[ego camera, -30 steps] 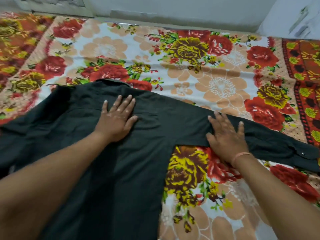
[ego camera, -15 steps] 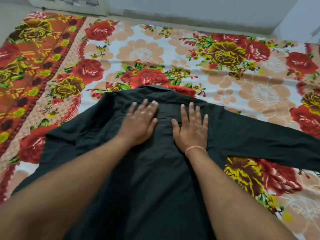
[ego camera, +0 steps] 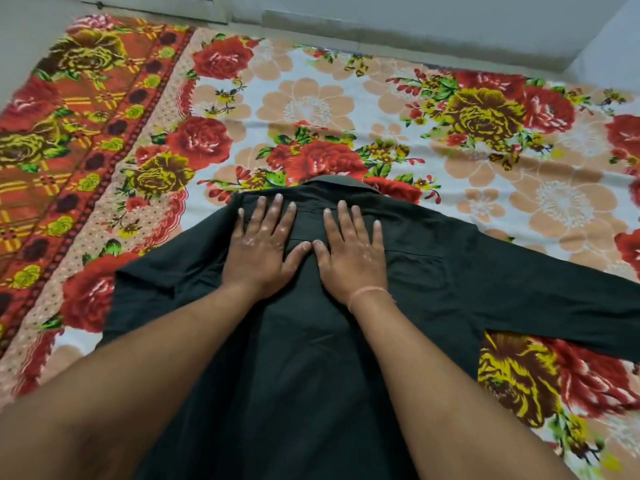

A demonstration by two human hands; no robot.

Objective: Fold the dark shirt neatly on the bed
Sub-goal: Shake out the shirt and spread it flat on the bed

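Observation:
The dark shirt (ego camera: 433,282) lies spread flat on the bed, collar at the far end and one long sleeve stretched out to the right. My left hand (ego camera: 261,249) presses flat on the shirt just below the collar, fingers straight and spread. My right hand (ego camera: 351,252) lies flat beside it, thumbs nearly touching, an orange thread band on its wrist. The left sleeve is bunched at the left. My forearms hide much of the shirt's lower part.
The floral bedsheet (ego camera: 311,109) covers the bed, with an orange-red patterned border (ego camera: 69,140) on the left. A grey wall (ego camera: 415,26) runs along the far edge of the bed.
My right hand has slid from the right sleeve's armpit to the chest beside my left hand. Both hands have moved up towards the collar. The view has shifted left.

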